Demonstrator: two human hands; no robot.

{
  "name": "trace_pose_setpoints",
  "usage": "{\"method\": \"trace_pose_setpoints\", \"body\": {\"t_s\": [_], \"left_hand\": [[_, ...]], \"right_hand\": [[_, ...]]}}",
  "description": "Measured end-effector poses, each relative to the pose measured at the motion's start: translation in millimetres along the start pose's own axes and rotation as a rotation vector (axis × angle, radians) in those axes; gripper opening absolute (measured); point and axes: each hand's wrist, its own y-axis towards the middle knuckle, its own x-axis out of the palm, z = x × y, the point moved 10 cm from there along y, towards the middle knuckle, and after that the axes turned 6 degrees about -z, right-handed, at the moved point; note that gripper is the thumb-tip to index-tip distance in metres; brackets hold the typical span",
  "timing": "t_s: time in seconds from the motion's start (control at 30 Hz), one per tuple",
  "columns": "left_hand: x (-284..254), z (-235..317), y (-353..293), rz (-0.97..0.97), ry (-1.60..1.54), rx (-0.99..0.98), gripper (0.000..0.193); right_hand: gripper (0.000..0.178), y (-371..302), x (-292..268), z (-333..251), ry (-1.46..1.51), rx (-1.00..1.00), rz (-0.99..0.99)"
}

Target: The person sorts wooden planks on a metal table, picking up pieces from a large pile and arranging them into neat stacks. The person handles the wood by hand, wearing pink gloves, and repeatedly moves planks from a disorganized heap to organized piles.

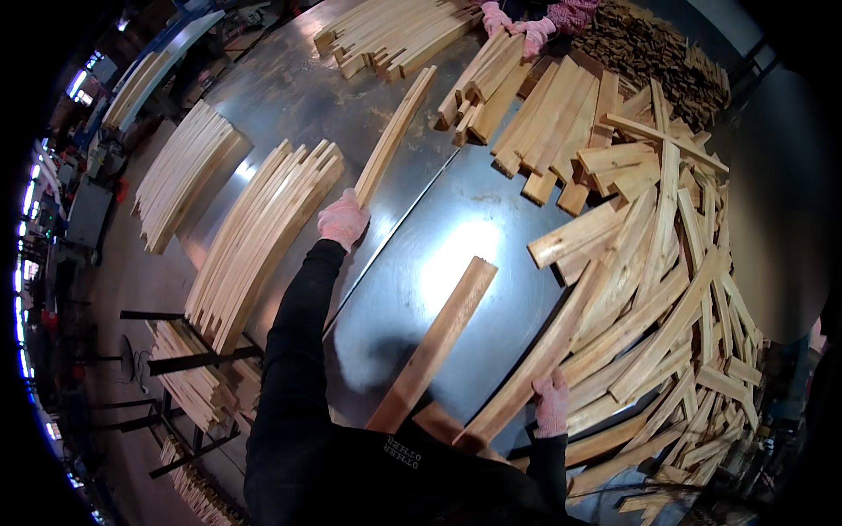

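My left hand, in a pink knit glove, grips the near end of a long curved pale wood slat that lies on the grey metal table. My right hand, also gloved, is closed on a long slat pulled from the big loose heap of slats at the right. Another flat slat lies on the table between my arms, pointing toward my chest.
A neat stack of curved slats lies left of my left hand, another stack farther left. More bundles sit at the far end, where another person's pink-gloved hands handle slats. A metal rack with slats stands lower left.
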Motion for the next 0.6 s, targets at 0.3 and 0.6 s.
{"method": "trace_pose_setpoints", "body": {"t_s": [0.3,0.6], "left_hand": [[-82,81,151,0.6,-0.02,-0.048,0.034],[78,155,-259,-0.036,0.082,0.667,0.087]], "right_hand": [[0.058,-7,-6,15,0.06,0.212,0.06],[0.047,-17,20,-11,0.036,0.017,0.264]]}}
